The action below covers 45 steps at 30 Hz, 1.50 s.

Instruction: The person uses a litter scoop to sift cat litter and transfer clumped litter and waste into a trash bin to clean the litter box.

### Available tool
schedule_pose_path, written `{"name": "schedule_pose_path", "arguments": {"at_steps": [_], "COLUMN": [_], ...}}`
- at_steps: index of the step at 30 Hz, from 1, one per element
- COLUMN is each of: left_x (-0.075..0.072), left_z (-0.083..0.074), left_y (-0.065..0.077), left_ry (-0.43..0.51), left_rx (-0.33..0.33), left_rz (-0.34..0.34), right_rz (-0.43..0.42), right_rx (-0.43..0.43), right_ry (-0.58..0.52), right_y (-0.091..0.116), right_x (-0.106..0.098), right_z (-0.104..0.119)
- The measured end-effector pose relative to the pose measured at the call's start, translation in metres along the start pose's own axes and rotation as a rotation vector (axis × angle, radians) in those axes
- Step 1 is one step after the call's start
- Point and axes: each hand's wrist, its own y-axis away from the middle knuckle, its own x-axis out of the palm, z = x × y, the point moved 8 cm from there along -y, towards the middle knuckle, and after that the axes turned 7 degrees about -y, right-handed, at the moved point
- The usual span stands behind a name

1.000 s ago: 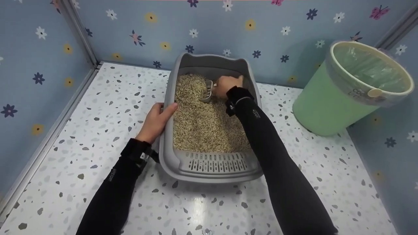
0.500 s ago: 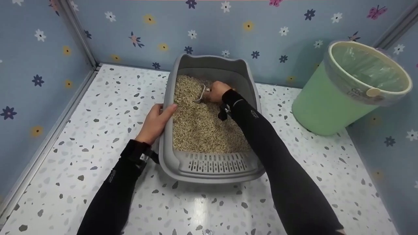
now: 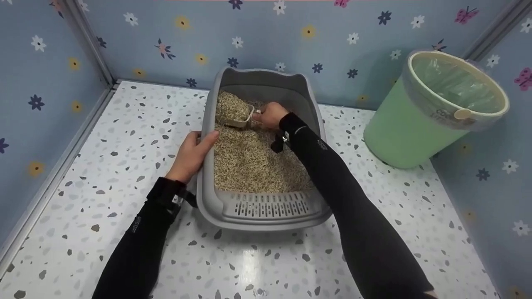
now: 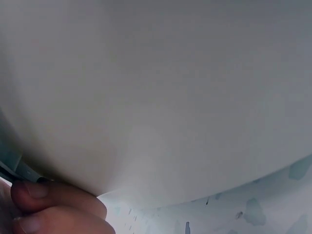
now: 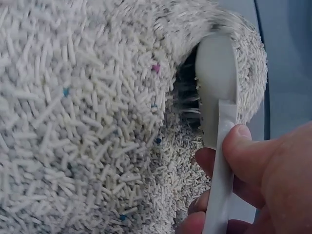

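A grey litter box (image 3: pixel 266 226) holds pellet litter (image 3: pixel 257 166). My right hand (image 3: pixel 272 115) grips the handle of a pale litter scoop (image 3: pixel 241 123) near the back left of the box. The scoop bears a heap of litter that rises above its rim. In the right wrist view, thumb and fingers wrap the scoop's handle (image 5: pixel 222 170), and litter falls past the tilted scoop head (image 5: pixel 217 68). My left hand (image 3: pixel 192 153) holds the box's left rim, thumb over the edge. In the left wrist view its curled fingers (image 4: pixel 63 214) show under the box's outer wall (image 4: pixel 161 107).
A green trash bin (image 3: pixel 411 128) with a clear liner stands to the right of the box. Flowered wall panels (image 3: pixel 266 25) enclose the back and both sides. The floor (image 3: pixel 124 145) is white with grey specks.
My right hand has moved left and slightly toward me with the scoop, which has gone from nearly bare to heaped with litter. The left hand keeps its hold on the rim.
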Motion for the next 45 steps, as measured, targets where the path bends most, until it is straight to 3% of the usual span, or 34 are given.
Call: {"name": "schedule_pose_path", "arguments": {"at_steps": [7,11,17,28,34,37,42,45], "left_x": [-0.007,-0.01,-0.018,-0.027,-0.026,-0.027,-0.031,-0.027], "left_z": [0.003,0.005,0.007,0.012,0.012,0.012,0.013,0.016], "left_y": [-0.001,-0.002,-0.002,-0.006,-0.008,-0.007,-0.004,-0.003], "left_ry": [-0.024,-0.035,-0.061,-0.061,-0.06,-0.061,-0.068,-0.069], "left_rx": [0.009,0.001,-0.01,-0.015,-0.013,-0.008,-0.017,-0.029], "left_rz": [-0.017,-0.02,-0.034,-0.048,-0.034,-0.031,-0.059,-0.039], "right_rz": [-0.021,-0.098,-0.206,-0.295,-0.282,-0.29,-0.318,-0.323], "right_rx": [-0.01,-0.009,-0.039,-0.134,-0.15,-0.146,-0.162,-0.133], "right_ry": [-0.077,-0.126,-0.103,-0.12,-0.163,-0.19,-0.156,-0.122], "right_y": [0.014,0.027,0.05,0.109,0.144,0.147,0.135,0.143], "right_x": [0.003,-0.004,-0.013,-0.024,-0.027,-0.027,-0.025,-0.026], "right_z": [0.002,0.003,0.01,0.024,0.019,0.019,0.024,0.017]}}
